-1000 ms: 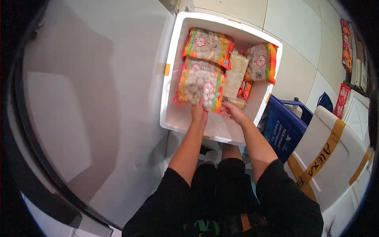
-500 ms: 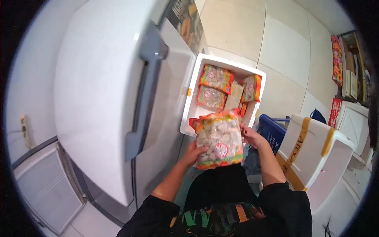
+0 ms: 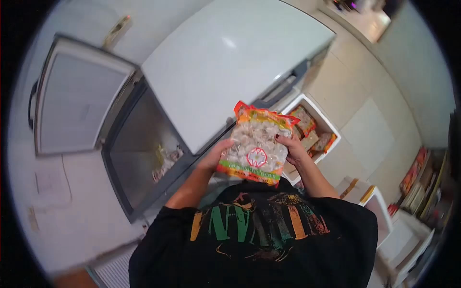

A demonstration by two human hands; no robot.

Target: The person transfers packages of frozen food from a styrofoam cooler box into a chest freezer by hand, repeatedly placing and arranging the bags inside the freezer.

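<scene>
A clear plastic bag of pale round meatballs, with orange, red and green printed bands, is held up in front of my chest. My left hand grips its left edge, thumb on the front. On the opposite edge, my right hand has its thumb pressed on the plastic; the fingers behind are hidden. Beyond the right hand stands a white foam box, partly covered by the bag and arm. Similar printed bags lie inside it.
To the left is a chest freezer with one lid raised. A few packages lie inside its open compartment. At the lower right stands another white foam box with brown tape.
My view has swung left, bringing the freezer's open compartment into sight. Both hands have carried the bag away from above the foam box and towards the freezer side.
</scene>
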